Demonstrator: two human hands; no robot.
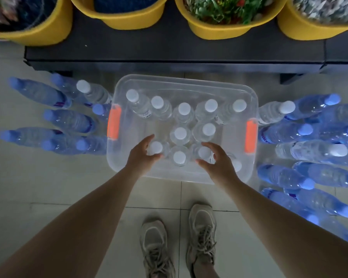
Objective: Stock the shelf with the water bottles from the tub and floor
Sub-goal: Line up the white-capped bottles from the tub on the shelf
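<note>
Dim, bluish light, strong wide-angle bowing at the edges, yellow tubs (117, 15) perhaps motion-blurred.

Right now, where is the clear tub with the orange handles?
In the head view, the clear tub stands on the floor at the centre, before the dark shelf, between two groups of blue-capped bottles.

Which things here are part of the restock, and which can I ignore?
Part of the job:
- clear tub with white-capped bottles
- blue-capped bottles on the floor either side
- dark shelf
- left hand and right hand, both at bottles in the tub

Ignore:
- yellow buckets
</note>
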